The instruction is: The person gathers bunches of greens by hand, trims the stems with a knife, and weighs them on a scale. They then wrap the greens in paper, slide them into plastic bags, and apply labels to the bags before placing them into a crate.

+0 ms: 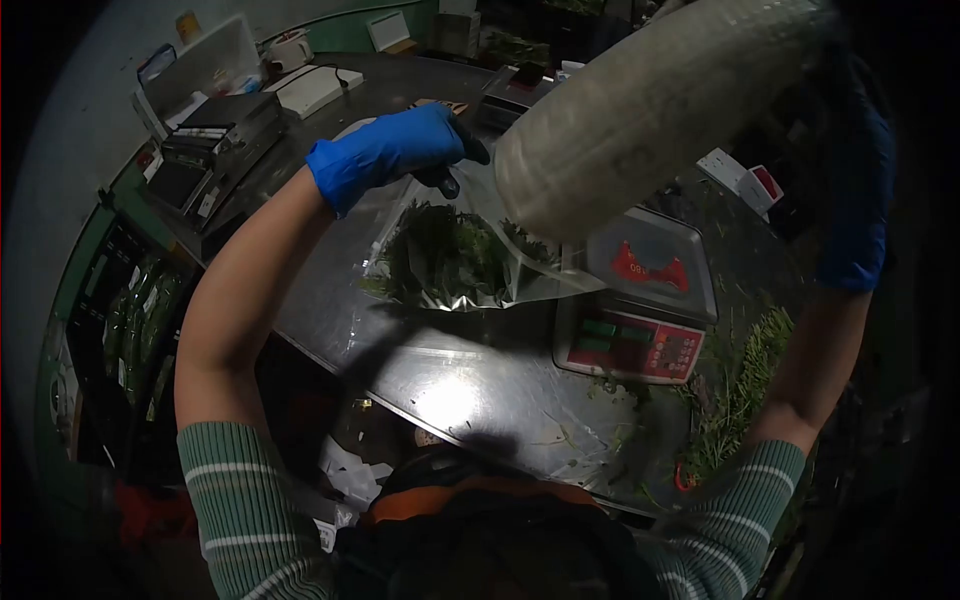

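My left hand (pixel 410 150), in a blue glove with dark fingertips, is closed at the upper edge of a clear plastic bag (pixel 540 272). Leafy green herbs (pixel 450 250) lie inside the bag on the metal table. A large pale, plastic-wrapped roll (pixel 640 120) slants across the upper right, its lower end just right of the bag's opening. My right hand (pixel 858 170), also blue-gloved, is raised beside the roll's far end; its fingers are lost in shadow. A scale (pixel 640 345) with a red keypad panel stands under the roll, a red object (pixel 648 268) on its plate.
Loose green sprigs (pixel 745 390) lie right of the scale on the metal table (pixel 350 325). At the back left are dark boxes (pixel 225 130), a white bin (pixel 215 60) and a white device (pixel 315 90). A dark crate (pixel 110 330) of packed greens stands at far left.
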A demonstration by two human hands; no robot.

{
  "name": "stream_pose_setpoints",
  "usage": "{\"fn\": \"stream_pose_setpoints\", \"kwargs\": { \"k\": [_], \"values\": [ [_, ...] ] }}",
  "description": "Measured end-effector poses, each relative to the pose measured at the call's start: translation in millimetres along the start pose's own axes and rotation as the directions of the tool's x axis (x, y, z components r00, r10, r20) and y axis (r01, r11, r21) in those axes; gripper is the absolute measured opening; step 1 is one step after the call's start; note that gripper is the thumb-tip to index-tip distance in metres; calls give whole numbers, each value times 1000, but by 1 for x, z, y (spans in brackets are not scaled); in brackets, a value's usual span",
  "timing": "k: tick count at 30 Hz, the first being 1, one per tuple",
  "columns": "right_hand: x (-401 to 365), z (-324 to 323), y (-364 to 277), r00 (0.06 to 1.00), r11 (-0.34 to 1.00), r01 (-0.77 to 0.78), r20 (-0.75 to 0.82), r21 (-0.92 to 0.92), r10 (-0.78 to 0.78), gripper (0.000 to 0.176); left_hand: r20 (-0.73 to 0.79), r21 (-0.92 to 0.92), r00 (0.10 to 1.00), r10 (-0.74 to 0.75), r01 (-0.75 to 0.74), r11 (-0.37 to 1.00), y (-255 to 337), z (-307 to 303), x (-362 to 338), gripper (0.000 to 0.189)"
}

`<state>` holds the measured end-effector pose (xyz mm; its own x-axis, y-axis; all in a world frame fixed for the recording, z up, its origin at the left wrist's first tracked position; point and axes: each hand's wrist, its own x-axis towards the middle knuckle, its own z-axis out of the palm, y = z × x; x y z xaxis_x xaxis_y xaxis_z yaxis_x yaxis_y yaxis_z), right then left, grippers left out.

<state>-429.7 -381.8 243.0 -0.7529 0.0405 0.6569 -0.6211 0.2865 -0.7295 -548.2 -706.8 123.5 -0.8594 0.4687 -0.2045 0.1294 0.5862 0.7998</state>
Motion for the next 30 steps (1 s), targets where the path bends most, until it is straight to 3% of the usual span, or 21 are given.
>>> {"fn": "stream_pose_setpoints", "kwargs": {
  "k": [2, 3, 6, 8, 9, 10, 11, 12, 14, 15, 16, 17, 18, 19, 20, 22, 23, 25, 26, 28, 30],
  "values": [
    [7, -66, 16, 951, 986, 159, -262, -53, -168, 24, -28, 51, 999, 18, -17, 999, 2, -1, -2, 34],
    [3, -73, 20, 905, 944, 279, -282, -174, -320, 26, -51, 99, 998, 40, -35, 994, 3, 1, -3, 35],
    [-38, -73, 83, 911, 925, 35, -367, -379, -185, 23, -84, 206, 984, 158, -138, 969, -27, 17, -2, 37],
    [-69, -72, 137, 963, 868, 29, -219, -495, -158, 21, 33, 208, 971, 239, -240, 948, -39, 40, -34, 38],
    [-86, -66, 154, 980, 813, 160, -5, -560, -197, 22, 190, 176, 974, 123, -157, 972, -36, 51, -58, 43],
    [-102, -65, 169, 984, 816, 147, 1, -559, -176, 22, 277, 151, 959, 58, -103, 983, -40, 52, -66, 46],
    [-117, -66, 181, 993, 555, 117, 94, -824, -68, 23, 362, 137, 932, -8, -45, 990, -44, 53, -75, 48],
    [-132, -63, 188, 986, 217, 134, 151, -967, 67, 25, 328, 147, 944, -48, 0, 989, -61, 52, -76, 47],
    [-154, -33, 193, 983, 267, 79, 120, -960, 138, 28, 299, 152, 948, -106, 62, 986, -98, 55, -70, 48],
    [-162, -6, 192, 981, 303, 23, 81, -953, 178, 31, 67, 465, 983, 169, -181, 867, -125, 66, -59, 53],
    [-174, 35, 192, 981, 554, -28, 84, -832, 176, 24, -55, 757, 871, 489, -283, 589, -151, 80, -52, 58],
    [-189, 76, 194, 973, 711, 18, 176, -703, 149, 17, -50, 750, 879, 475, -281, 599, -169, 99, -47, 58],
    [-209, 117, 195, 922, 797, 39, 329, -603, 204, 14, 133, 734, 873, 469, -405, 545, -186, 122, -44, 62],
    [-228, 151, 193, 805, 871, 25, 527, -491, 274, 15, 308, 695, 837, 453, -523, 494, -201, 140, -42, 66],
    [-249, 175, 206, 630, 898, 83, 721, -432, 289, 14, 358, 712, 836, 416, -532, 458, -217, 151, -43, 69],
    [-299, 210, 239, 531, 851, 209, 786, -482, 315, 14, 275, 716, 872, 404, -466, 519, -205, 136, -56, 68],
    [-307, 211, 244, 521, 855, 201, 792, -478, 320, 14, 195, 722, 899, 391, -401, 563, -199, 125, -63, 67],
    [-318, 207, 248, 637, 923, 185, 756, -339, 150, 12, 162, 781, 898, 410, -370, 502, -206, 121, -74, 63],
    [-317, 209, 249, 571, 889, 261, 803, -376, 172, 13, 214, 773, 859, 466, -441, 457, -214, 125, -76, 63],
    [-320, 211, 254, 555, 904, 247, 815, -349, 163, 12, 268, 759, 811, 520, -511, 404, -229, 138, -74, 63],
    [-315, 214, 256, 544, 914, 236, 824, -331, 158, 11, 422, 695, 693, 584, -661, 283, -241, 164, -69, 59]
  ]
}}
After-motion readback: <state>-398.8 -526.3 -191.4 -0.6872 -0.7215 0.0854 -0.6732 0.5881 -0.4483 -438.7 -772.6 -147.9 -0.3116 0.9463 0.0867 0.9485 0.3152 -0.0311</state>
